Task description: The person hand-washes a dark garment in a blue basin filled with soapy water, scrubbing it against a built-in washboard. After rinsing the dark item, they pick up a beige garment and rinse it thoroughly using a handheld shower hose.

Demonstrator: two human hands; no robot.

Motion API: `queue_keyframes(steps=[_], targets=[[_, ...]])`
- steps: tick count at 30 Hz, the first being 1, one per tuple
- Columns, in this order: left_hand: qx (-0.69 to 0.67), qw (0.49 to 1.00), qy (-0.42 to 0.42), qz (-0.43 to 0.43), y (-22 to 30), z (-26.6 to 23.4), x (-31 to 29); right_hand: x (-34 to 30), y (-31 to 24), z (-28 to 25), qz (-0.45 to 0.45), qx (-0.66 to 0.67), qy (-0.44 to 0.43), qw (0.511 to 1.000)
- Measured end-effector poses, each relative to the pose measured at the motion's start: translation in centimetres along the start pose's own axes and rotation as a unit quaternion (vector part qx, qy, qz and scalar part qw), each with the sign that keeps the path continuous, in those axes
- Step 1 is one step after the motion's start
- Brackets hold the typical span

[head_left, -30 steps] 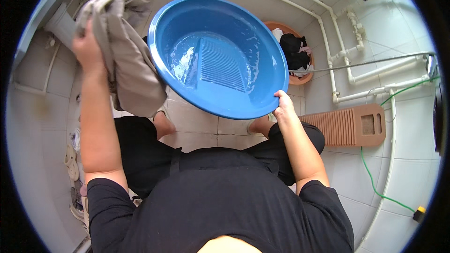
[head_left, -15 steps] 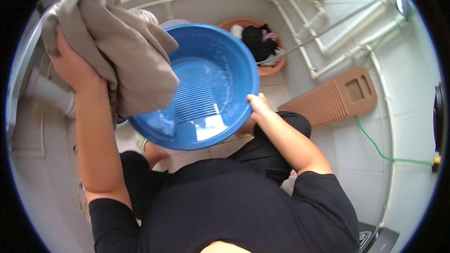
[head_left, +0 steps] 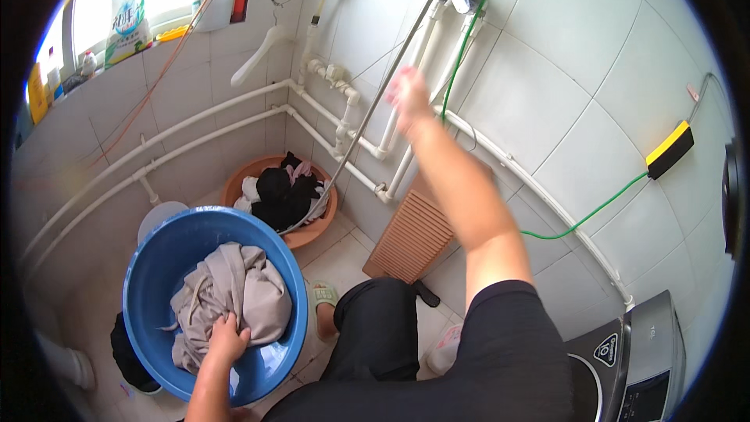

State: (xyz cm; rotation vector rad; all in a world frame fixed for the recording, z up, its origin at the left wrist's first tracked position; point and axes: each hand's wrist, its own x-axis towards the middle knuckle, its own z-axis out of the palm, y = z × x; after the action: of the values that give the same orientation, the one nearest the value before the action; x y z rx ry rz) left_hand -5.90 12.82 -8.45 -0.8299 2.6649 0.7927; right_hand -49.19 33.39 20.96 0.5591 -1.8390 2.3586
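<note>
Grey-beige cloth [head_left: 262,297], held aloft half a second ago, now lies heaped inside the blue basin [head_left: 156,266]; the right hand [head_left: 409,99] has left the basin's rim and is raised. Left hand [head_left: 226,337]: resting on the cloth at its 6 o'clock edge; whether it grips a fold cannot be told. Right hand: lifted between 12 and 1 o'clock of the view, blurred, just beside a grey hose [head_left: 402,51]; whether clenched or released cannot be told. Basin, with cloth: 8 o'clock of the view. Beyond it: an orange tub [head_left: 320,227] of clothes at the basin's 1 o'clock, a ribbed brown washboard [head_left: 412,238] at its 2 o'clock. Writing: at 4 o'clock of the view, a washing machine [head_left: 656,367] bears small pale lettering and a rounded triangular badge [head_left: 606,349]; at 10 o'clock, a white-and-green packet [head_left: 127,27] on the windowsill [head_left: 176,51] carries large printed characters.
</note>
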Motion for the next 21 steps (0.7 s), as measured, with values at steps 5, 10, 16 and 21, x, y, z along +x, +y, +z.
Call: queue_keyframes(steps=[5, 10, 16, 21], targets=[[0.015, 0.997, 0.069, -0.009, 0.3, 1.0, -0.1, 10.7, -11.0, -1.9, -0.163, 0.116, 0.130, 0.971], [0.033, 0.996, 0.081, -0.010, 0.5, 1.7, -0.1, 12.3, -13.4, -0.6, -0.133, 0.197, 0.061, 0.969], [0.059, 0.994, 0.085, -0.024, 1.0, 1.9, -0.1, 12.1, -8.3, -1.5, -0.342, -0.005, -0.060, 0.938], [0.080, 0.992, 0.089, -0.027, 0.8, 2.3, -0.1, 9.3, 3.9, 0.9, -0.427, -0.583, -0.171, 0.670]])
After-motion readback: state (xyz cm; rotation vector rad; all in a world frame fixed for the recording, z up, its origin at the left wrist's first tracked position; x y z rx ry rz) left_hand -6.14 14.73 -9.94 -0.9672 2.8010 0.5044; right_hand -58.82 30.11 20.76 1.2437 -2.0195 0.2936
